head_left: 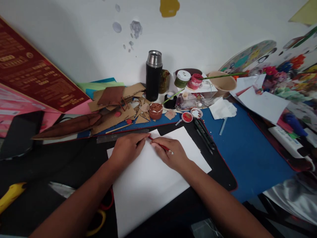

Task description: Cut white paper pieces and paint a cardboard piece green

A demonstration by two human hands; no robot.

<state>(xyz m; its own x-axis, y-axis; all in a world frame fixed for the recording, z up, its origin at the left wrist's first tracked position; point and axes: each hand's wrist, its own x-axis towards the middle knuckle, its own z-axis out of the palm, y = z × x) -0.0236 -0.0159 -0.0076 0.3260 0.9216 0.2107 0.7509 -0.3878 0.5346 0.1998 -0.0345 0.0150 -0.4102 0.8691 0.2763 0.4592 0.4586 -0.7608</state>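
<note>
As right grip [177, 159] holds one pencil [166, 149], paper [146, 185] beneath, one flask [153, 79]

Through the head camera I look forward and down, from quite near, over the black mat [74, 162]; left hand [127, 146] and right hand [172, 152] are in the middle, the wall [203, 33] beyond.
</note>
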